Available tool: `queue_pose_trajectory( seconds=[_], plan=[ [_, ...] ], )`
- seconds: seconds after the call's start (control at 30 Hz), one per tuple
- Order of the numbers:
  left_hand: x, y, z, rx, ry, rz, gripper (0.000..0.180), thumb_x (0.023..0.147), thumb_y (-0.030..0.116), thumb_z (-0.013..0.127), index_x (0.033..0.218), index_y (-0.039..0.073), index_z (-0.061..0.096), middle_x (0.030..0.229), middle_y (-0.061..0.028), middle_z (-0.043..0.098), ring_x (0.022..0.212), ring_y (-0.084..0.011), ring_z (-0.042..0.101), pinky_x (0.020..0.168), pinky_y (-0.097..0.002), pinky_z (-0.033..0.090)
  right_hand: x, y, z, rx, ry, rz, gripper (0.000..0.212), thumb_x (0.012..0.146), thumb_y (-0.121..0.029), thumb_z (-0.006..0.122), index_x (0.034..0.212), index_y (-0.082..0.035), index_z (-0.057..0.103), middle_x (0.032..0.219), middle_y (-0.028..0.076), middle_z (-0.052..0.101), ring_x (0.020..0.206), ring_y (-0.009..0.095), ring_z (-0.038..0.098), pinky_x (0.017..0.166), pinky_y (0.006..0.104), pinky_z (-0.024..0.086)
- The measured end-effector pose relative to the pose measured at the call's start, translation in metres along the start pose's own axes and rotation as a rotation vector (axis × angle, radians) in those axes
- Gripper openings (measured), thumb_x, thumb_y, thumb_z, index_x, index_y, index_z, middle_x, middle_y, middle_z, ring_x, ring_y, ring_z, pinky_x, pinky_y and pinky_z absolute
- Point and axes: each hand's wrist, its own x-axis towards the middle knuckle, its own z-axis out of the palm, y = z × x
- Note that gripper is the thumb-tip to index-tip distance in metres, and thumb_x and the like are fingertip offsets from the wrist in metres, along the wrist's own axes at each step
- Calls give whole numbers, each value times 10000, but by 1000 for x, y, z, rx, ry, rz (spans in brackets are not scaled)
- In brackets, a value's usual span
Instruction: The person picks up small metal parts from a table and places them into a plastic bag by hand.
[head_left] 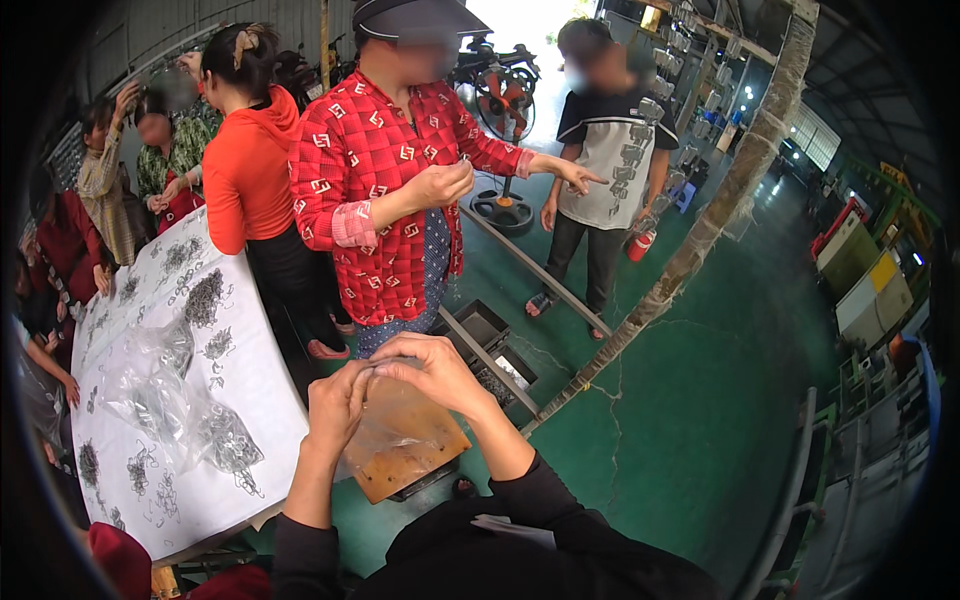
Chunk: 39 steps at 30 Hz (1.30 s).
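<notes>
My left hand (340, 402) and my right hand (432, 370) meet in front of me, fingers pinched together at the top of a clear plastic bag (392, 432). The bag hangs below them and looks thin and mostly see-through; whether anything small is inside I cannot tell. Behind and under it shows an orange-brown board (425, 462), low down between my forearms. The exact grip of the fingertips is partly hidden by the hands themselves.
To the left, a white-covered table (262, 390) bears small wire hooks in piles (205, 298) and clear bags (160, 385). A person in red (375, 190) stands ahead, pointing right toward another person (610, 170). Dark crates (475, 325) and a slanting wrapped pole (690, 250) stand beyond.
</notes>
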Motion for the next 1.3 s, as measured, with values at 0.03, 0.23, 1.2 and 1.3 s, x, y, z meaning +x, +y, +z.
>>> queue_pose_trajectory(
  seconds=[0.03, 0.23, 1.2, 1.3],
  plan=[
    [0, 0, -1, -1, -6, 1, 73, 821, 94, 542, 839, 46, 595, 609, -116, 556, 492, -238, 561, 463, -307, 431, 0, 1, -1, 20, -23, 39, 174, 773, -104, 609, 921, -14, 621, 879, 92, 621, 830, 202, 593, 746, 298, 453],
    [-2, 12, -9, -51, -62, -52, 75, 813, 102, 552, 818, 40, 595, 599, -117, 552, 494, -255, 556, 464, -317, 428, -3, 3, 5, 22, 71, -78, 108, 776, -88, 599, 843, -7, 626, 786, 84, 625, 743, 188, 604, 679, 281, 462],
    [-65, -24, 79, -735, 543, -675, 256, 906, 227, 467, 927, 4, 592, 846, -39, 604, 765, -94, 564, 685, -245, 463, -37, 52, -115, 276, 566, 215, 155, 849, -122, 533, 829, 26, 575, 644, 59, 621, 592, 117, 610, 561, 232, 456],
    [-62, -23, 75, -760, 598, -631, 294, 920, 259, 431, 909, 12, 591, 861, -49, 606, 774, -111, 571, 662, -264, 472, -41, 67, -122, 461, 558, 240, 144, 849, -111, 532, 840, 25, 579, 662, 46, 621, 581, 112, 601, 563, 230, 455]
  ],
)
